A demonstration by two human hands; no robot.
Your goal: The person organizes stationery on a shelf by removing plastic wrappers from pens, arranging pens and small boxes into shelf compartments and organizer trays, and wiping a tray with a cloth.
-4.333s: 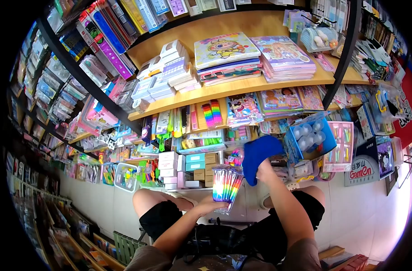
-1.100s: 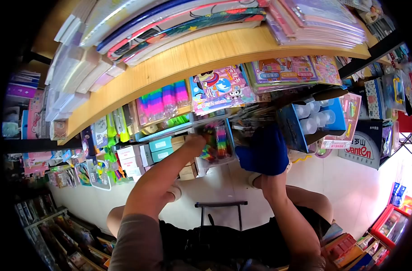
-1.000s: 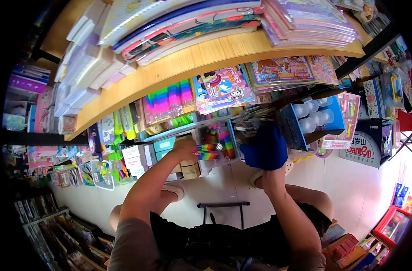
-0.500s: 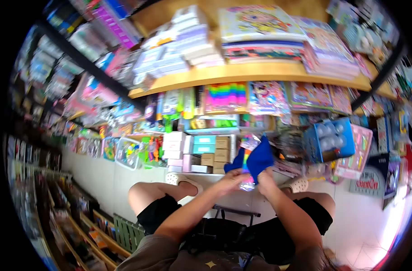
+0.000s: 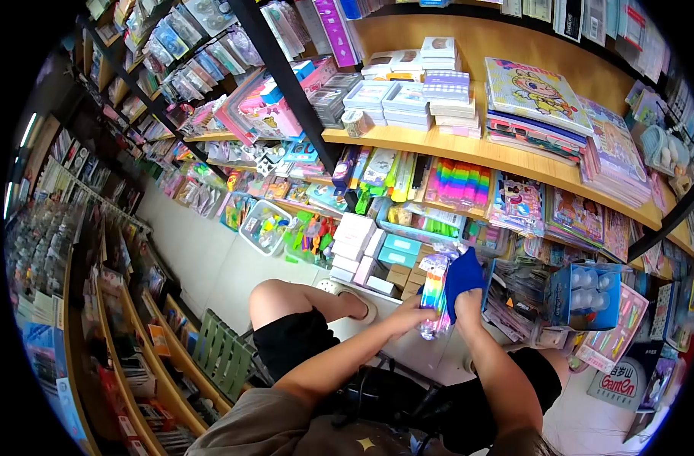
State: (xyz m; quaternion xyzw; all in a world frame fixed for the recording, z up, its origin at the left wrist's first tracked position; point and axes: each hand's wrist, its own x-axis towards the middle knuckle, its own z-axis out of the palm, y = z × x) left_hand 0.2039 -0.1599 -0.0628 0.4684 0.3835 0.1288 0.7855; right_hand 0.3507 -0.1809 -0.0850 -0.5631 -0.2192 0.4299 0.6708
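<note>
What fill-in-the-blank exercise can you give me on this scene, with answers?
1. The right hand holds a cloth coloured ____.
2. The left hand grips a clear packet with contents in ____ colours.
3. The carton at lower right reads ____ in Latin letters.

Missing words: blue; rainbow; Ganten.

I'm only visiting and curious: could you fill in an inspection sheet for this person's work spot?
Surface: wooden shelf, bearing stacked books and small boxes.
Job's things: rainbow packet and blue cloth, held close together in front of the shelves; blue shows on both sides of the packet.
Clutter: cartons stacked below the shelf, with mixed stationery around them.
Hands: left hand grips the packet; right hand grips the cloth.
Cables: nothing seen for certain; the lap area is too dark to read.
Surroundings: pale floor, more packed shelving, a green slatted object at lower left.
</note>
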